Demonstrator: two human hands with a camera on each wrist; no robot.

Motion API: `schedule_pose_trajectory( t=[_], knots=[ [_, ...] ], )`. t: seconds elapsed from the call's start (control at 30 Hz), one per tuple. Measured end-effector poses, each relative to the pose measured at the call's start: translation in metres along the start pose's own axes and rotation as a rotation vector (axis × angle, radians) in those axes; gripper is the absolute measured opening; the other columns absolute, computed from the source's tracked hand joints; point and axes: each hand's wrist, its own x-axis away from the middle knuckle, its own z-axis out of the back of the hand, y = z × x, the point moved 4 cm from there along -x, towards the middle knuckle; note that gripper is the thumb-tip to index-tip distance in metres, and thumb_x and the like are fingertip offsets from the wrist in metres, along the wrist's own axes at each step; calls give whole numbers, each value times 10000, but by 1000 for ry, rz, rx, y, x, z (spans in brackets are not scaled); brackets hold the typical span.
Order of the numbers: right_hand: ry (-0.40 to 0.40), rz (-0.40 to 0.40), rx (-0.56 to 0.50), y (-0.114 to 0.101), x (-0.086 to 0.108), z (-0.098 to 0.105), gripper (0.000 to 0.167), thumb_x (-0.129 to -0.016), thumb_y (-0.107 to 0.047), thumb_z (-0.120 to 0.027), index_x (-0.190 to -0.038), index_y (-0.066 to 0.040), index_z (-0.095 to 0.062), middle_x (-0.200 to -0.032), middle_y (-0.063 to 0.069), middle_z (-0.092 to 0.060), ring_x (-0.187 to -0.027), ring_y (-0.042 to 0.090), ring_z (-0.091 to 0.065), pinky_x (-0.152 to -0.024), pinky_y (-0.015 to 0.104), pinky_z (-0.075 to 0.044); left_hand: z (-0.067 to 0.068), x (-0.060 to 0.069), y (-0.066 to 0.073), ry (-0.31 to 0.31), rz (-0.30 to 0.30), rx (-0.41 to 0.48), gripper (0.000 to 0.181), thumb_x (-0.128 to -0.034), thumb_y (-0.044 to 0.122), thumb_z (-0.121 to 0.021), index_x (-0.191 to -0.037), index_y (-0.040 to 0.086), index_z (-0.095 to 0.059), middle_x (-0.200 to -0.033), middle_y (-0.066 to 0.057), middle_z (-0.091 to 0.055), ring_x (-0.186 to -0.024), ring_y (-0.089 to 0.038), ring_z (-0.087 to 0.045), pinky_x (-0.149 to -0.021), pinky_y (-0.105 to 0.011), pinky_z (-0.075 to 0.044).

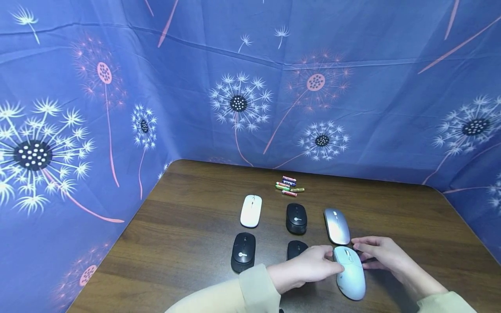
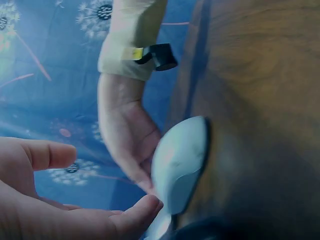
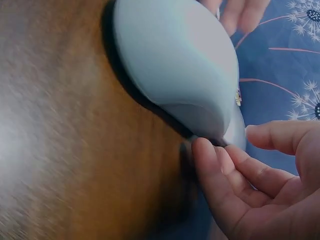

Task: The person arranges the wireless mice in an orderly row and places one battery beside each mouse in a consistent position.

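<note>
A pale blue-white computer mouse [image 1: 351,276] lies on the wooden table between the two hands. It fills much of the right wrist view [image 3: 175,55]. On its left side is my left hand [image 1: 315,263], thumb tip at the mouse's edge and fingers loosely bent, not wrapped round it. My right hand [image 1: 379,253] is at the front right, its fingertips close to or touching the mouse's front edge; exact contact is hard to tell. Just beyond lies a silver-grey mouse [image 1: 337,226]. A black mouse [image 1: 296,248] is partly hidden behind my left hand.
Further left are a white mouse [image 1: 251,211] and a black mouse [image 1: 243,252]. Another black mouse [image 1: 296,218] sits in the middle, with several small coloured batteries [image 1: 288,186] behind it. A blue dandelion-print cloth [image 1: 266,39] hangs behind the wooden table [image 1: 188,217].
</note>
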Motion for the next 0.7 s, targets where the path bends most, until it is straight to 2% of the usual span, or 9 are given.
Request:
schedule_pose_trajectory(
  t=[0.1, 0.27, 0.4, 0.57, 0.7],
  knots=[
    [36, -15, 24, -7, -1, 5, 477, -923, -196, -592, -1247, 141, -501, -1000, 58, -636, -816, 171, -615, -715, 347, -573, 13, 4, 8, -20, -15, 3, 539, -854, 214, -647, -1326, 3, -492, -1231, -61, -592, -951, -135, -627, -736, -261, -529],
    [46, 29, 74, -26, -1, 12, 474, -945, -195, -560, -1268, 143, -480, -1058, 97, -647, -853, 178, -624, -727, 331, -569, 38, 8, 17, -9, -49, -82, 550, -864, 240, -644, -1347, 31, -485, -1282, -66, -571, -1079, -152, -591, -825, -272, -519],
    [16, 97, 33, -44, -3, 15, 469, -969, -164, -514, -1288, 170, -435, -1044, 77, -658, -861, 164, -643, -747, 315, -564, 57, 7, 22, -18, -74, -144, 543, -884, 237, -630, -1360, 32, -470, -1295, -89, -560, -1150, -181, -559, -893, -276, -495],
    [-12, 128, -18, -66, -6, 16, 479, -992, -185, -472, -1321, 156, -401, -1080, 91, -649, -929, 179, -658, -795, 302, -556, 81, 0, 27, -10, -95, -204, 526, -904, 245, -603, -1355, 9, -468, -1276, -115, -569, -1174, -208, -546, -934, -283, -470],
    [-38, 167, -52, -81, -10, 12, 503, -1002, -197, -451, -1332, 172, -365, -1080, 89, -645, -956, 179, -658, -827, 303, -547, 98, -7, 30, 10, -80, -238, 518, -919, 266, -578, -1353, 4, -471, -1296, -121, -561, -1208, -228, -526, -966, -321, -460]
  ],
)
